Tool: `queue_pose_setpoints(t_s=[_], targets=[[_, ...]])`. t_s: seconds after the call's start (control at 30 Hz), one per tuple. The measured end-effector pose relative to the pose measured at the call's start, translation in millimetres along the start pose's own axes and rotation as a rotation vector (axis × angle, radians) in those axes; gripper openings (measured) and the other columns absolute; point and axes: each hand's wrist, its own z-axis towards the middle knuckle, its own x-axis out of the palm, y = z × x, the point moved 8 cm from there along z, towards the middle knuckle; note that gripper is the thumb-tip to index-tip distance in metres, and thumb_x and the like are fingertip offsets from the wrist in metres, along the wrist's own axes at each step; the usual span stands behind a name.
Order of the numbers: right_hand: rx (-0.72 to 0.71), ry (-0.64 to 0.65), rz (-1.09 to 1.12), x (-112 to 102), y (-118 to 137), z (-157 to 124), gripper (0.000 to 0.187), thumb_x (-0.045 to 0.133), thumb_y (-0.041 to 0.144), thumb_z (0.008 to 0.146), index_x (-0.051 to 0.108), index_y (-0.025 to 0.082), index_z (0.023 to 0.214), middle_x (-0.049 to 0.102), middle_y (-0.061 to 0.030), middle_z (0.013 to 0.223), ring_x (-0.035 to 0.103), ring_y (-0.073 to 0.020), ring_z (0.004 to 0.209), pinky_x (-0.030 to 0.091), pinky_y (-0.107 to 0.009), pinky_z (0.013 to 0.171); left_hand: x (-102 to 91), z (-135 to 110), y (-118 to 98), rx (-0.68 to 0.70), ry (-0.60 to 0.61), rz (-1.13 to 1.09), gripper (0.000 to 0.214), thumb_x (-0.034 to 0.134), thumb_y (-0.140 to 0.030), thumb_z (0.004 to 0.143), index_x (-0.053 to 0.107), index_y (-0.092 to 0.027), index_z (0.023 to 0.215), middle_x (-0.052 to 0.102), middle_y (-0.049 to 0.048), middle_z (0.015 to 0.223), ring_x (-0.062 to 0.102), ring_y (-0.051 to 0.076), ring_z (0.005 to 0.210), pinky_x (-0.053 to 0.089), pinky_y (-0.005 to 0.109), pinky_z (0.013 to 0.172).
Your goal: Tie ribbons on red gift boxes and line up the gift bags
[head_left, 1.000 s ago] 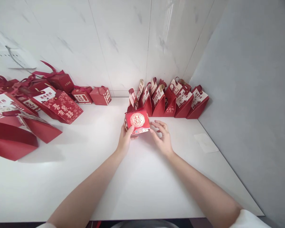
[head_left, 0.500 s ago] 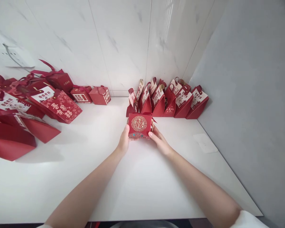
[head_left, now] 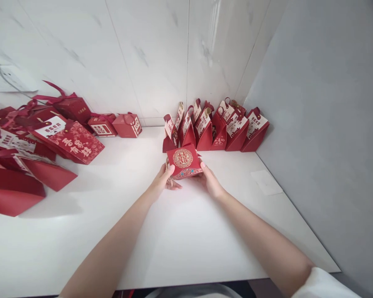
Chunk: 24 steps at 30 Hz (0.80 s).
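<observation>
Between my hands is a red gift box [head_left: 183, 159] with a round gold double-happiness emblem and a patterned side edge. My left hand [head_left: 162, 180] grips its left end, thumb on the top face and other fingers beneath, by a twisted cord [head_left: 168, 179]. My right hand [head_left: 210, 179] holds the right end, thumb at the edge, fingers partly hidden underneath. The box is tilted, its emblem face turned up towards me. Just behind it, red triangular gift boxes [head_left: 204, 138] with white labels and ribbon loops stand in rows.
On the left is a cluster of red gift boxes and bags [head_left: 54, 169]. Two small red boxes [head_left: 127, 125] stand by the tiled wall [head_left: 155, 54]. A pale flat sheet [head_left: 266, 182] lies on the white table [head_left: 180, 240] near the grey panel [head_left: 323, 124] on the right.
The box has turned in my hands, its right end tipping down and more of its patterned side showing. My left fingers have spread beneath it. The view has shifted slightly.
</observation>
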Motion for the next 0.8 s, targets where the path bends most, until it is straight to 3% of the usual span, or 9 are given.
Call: queue_pose_setpoints(t_s=[0.1, 0.23, 0.33, 0.47, 0.8], targets=[[0.0, 0.003, 0.067, -1, -3, 2, 0.058, 0.048, 0.065, 0.092, 0.056, 0.027, 0.136, 0.063, -0.0056, 0.135, 0.058, -0.029, 0.125, 0.047, -0.047, 0.103, 4.6, -5, 1, -0.09, 0.065, -0.002, 0.085, 0.054, -0.078, 0.077, 0.045, -0.02, 0.139, 0.074, 0.0121, 0.099, 0.075, 0.026, 0.073, 0.055, 0.03, 0.063], [0.048, -0.048, 0.134, -4, -8, 1, 0.055, 0.046, 0.068, 0.091, 0.064, 0.029, 0.125, 0.068, -0.0031, 0.128, 0.059, -0.0266, 0.124, 0.044, -0.043, 0.106, 23.8, -14, -1, -0.22, 0.201, -0.282, 0.082, 0.043, -0.08, 0.081, 0.056, -0.016, 0.129, 0.074, 0.0132, 0.096, 0.074, 0.028, 0.074, 0.056, 0.03, 0.058], [0.058, -0.054, 0.147, -4, -8, 1, 0.057, 0.043, 0.071, 0.09, 0.068, 0.027, 0.117, 0.073, -0.0051, 0.116, 0.066, -0.0261, 0.108, 0.049, -0.042, 0.095, 34.4, -19, -2, -0.307, 0.263, -0.533, 0.085, 0.031, -0.08, 0.085, 0.059, -0.009, 0.124, 0.074, 0.0164, 0.092, 0.073, 0.027, 0.067, 0.056, 0.03, 0.053], [0.028, 0.009, 0.08, 0, -5, 1, 0.048, 0.059, 0.064, 0.085, 0.072, 0.02, 0.099, 0.075, -0.0077, 0.093, 0.068, -0.0238, 0.087, 0.051, -0.041, 0.088, 37.1, -19, 3, -0.378, 0.26, -0.732, 0.092, 0.02, -0.079, 0.087, 0.057, -0.004, 0.123, 0.072, 0.0185, 0.086, 0.068, 0.021, 0.059, 0.055, 0.027, 0.05], [0.048, 0.033, 0.048, 3, -3, -2, 0.046, 0.073, 0.052, 0.079, 0.071, 0.022, 0.113, 0.074, -0.007, 0.103, 0.067, -0.0247, 0.098, 0.047, -0.044, 0.099, 38.2, -17, 7, -0.368, 0.334, -0.865, 0.09, 0.028, -0.082, 0.083, 0.054, -0.008, 0.127, 0.068, 0.0202, 0.103, 0.065, 0.015, 0.059, 0.055, 0.024, 0.05]])
